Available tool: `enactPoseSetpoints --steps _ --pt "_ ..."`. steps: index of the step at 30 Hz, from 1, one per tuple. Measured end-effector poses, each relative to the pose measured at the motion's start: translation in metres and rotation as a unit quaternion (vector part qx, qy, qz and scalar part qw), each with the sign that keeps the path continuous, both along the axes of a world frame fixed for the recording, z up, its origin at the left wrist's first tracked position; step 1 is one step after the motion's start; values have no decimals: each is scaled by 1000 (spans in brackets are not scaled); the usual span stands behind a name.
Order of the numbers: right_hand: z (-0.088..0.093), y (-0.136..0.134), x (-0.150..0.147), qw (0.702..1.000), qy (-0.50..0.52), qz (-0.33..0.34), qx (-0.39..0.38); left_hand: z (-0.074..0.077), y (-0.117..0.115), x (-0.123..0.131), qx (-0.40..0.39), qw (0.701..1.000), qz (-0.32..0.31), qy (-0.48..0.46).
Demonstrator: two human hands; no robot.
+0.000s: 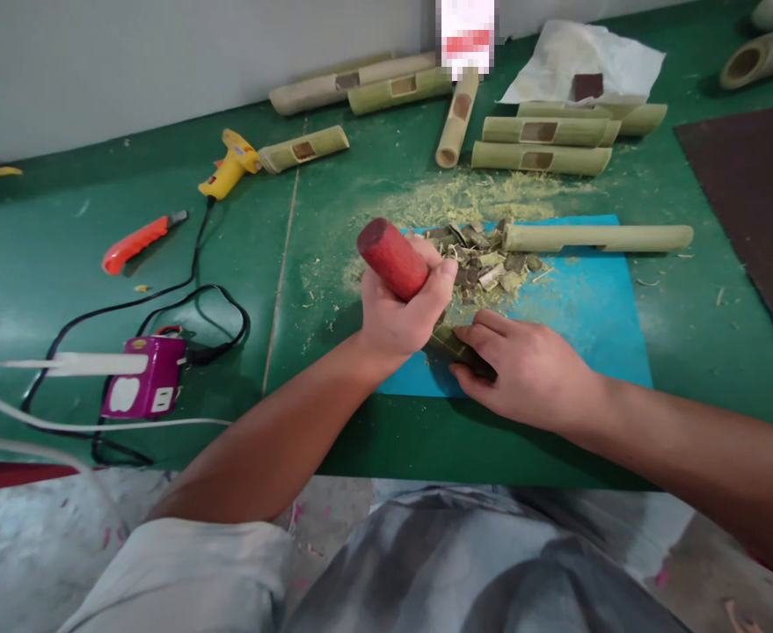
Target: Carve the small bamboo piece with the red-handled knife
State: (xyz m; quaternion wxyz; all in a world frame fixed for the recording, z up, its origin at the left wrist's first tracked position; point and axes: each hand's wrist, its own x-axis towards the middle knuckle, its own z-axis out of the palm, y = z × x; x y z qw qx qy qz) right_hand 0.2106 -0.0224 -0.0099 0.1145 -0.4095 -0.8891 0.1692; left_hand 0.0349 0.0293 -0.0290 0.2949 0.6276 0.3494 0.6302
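I take this for a small craft workshop: on the green tabletop (333,431) I see bamboo tubes (541,158) with openings cut in their sides, pale shavings (439,198) and rough chips (492,275) scattered on and around a blue sheet (603,299), and a stout red handle (396,259). To the left I make out a yellow glue gun (236,160), an orange-handled knife (136,243) and a purple power socket (145,382), with a patchy grey floor (36,536) below.
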Motion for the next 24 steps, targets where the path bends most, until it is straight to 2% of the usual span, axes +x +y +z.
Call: enactPoseSetpoints --steps 5,8,12,17,24 --pt "1 1 -1 1000 -1 3 -20 6 -1 -1 12 999 -39 35" --pt "2 2 0 1000 -2 5 -29 5 0 -2 -1 997 -66 44" --pt "2 2 1 1000 -7 1 -22 -1 5 0 19 997 -16 -69" --pt "1 1 1 1000 -6 6 -7 1 1 3 -28 999 -11 -36" --pt "4 1 -1 999 -26 2 -25 0 3 2 29 1000 0 -12"
